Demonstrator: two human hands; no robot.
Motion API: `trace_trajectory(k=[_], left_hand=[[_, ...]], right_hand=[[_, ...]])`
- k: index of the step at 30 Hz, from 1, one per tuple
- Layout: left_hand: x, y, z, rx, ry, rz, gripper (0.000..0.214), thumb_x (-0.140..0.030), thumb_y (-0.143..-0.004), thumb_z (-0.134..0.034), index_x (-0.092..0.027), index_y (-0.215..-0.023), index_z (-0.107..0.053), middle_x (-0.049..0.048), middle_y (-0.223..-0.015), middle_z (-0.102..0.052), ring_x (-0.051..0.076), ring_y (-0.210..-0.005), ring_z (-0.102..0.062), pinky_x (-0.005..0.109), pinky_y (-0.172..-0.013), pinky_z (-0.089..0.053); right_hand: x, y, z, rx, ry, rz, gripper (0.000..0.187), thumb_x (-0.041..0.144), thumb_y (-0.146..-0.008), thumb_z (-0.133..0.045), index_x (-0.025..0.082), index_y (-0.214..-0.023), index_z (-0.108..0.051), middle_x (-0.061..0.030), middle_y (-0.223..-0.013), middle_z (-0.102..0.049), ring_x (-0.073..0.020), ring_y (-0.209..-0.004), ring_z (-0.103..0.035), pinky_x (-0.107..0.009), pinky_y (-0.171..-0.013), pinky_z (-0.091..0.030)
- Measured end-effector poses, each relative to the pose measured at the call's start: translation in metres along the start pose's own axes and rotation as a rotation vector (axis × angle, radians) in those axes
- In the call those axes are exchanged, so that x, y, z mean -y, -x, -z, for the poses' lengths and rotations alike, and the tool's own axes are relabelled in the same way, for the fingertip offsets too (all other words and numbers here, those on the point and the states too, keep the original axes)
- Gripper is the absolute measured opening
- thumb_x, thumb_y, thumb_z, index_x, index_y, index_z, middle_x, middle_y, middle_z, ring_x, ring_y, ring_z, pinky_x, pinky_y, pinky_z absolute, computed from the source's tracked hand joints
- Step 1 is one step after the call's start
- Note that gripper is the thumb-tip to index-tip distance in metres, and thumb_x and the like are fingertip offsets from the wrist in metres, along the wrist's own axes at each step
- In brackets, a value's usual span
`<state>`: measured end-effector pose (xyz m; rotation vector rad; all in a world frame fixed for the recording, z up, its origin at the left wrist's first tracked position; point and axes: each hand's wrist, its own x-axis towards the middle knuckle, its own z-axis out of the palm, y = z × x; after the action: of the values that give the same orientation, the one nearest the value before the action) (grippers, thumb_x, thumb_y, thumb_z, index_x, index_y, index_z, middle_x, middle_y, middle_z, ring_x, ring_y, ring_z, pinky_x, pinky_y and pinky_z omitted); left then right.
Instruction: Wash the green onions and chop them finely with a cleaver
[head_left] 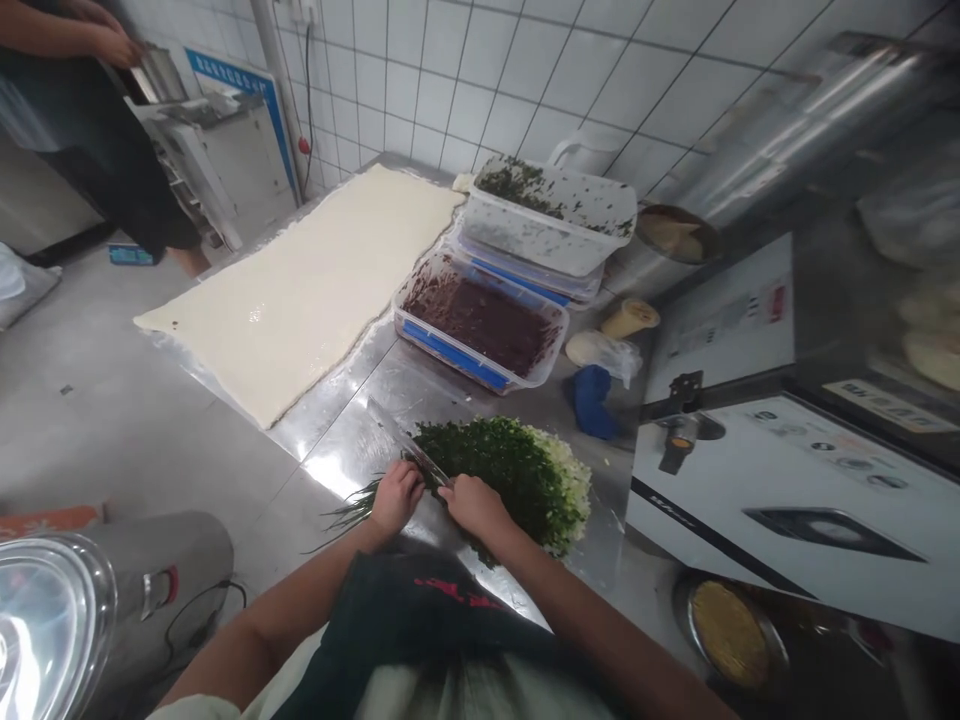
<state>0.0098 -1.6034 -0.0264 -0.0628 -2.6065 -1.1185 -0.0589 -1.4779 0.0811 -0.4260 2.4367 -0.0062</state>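
Note:
My right hand is closed round the handle of a cleaver, whose blade slants up and left over the steel table. My left hand is curled, fingers pressed down on a bunch of long green stalks that stick out to the left. The blade lies between the two hands. A heap of finely chopped greens, paler at its right edge, lies just beyond and right of my right hand.
A long dough sheet covers the table's far left. A tub of dark red paste and stacked tubs with chopped greens stand behind the heap. A blue cloth and a white machine are to the right. Another person stands far left.

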Motion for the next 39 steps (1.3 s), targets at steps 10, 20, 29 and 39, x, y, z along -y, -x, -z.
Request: trace_trajectory(k=[10,20,29,39], left_hand=[[-0.002,0.006,0.0,-0.004,0.034,-0.026,0.013,-0.014,-0.079,-0.043,-0.016,-0.086,-0.054,0.0067,-0.089,-0.051,0.017,-0.09,-0.045,0.035,-0.079,-0.042],[-0.003,0.006,0.002,-0.048,0.025,-0.023,0.012,-0.018,-0.079,-0.046,-0.017,-0.086,-0.056,0.0073,-0.091,-0.05,0.017,-0.088,-0.046,0.035,-0.076,-0.043],[-0.002,0.006,0.001,-0.024,0.016,-0.045,0.011,-0.017,-0.08,-0.044,-0.018,-0.081,-0.055,0.0051,-0.085,-0.054,0.017,-0.087,-0.049,0.035,-0.076,-0.043],[-0.003,0.009,0.005,0.016,-0.043,-0.145,0.012,-0.021,-0.079,-0.045,-0.021,-0.084,-0.056,0.0048,-0.086,-0.055,0.019,-0.085,-0.049,0.036,-0.076,-0.042]], right_hand=[[-0.035,0.033,-0.021,0.004,0.056,0.004,0.032,0.037,-0.082,-0.038,0.017,-0.09,-0.063,-0.0115,-0.085,-0.066,-0.0234,-0.083,-0.061,-0.028,-0.066,-0.043],[-0.023,0.029,0.0,-0.039,-0.091,-0.003,0.041,0.042,-0.084,-0.031,0.017,-0.09,-0.063,-0.0119,-0.085,-0.065,-0.0206,-0.082,-0.061,-0.024,-0.063,-0.04],[-0.026,0.052,-0.01,0.014,0.043,-0.02,0.035,0.039,-0.082,-0.038,0.016,-0.087,-0.064,-0.0138,-0.087,-0.065,-0.0238,-0.083,-0.061,-0.029,-0.067,-0.044],[0.0,0.029,0.013,-0.014,-0.006,0.028,0.033,0.034,-0.08,-0.043,0.012,-0.094,-0.063,-0.0153,-0.092,-0.065,-0.0229,-0.088,-0.06,-0.03,-0.073,-0.045]])
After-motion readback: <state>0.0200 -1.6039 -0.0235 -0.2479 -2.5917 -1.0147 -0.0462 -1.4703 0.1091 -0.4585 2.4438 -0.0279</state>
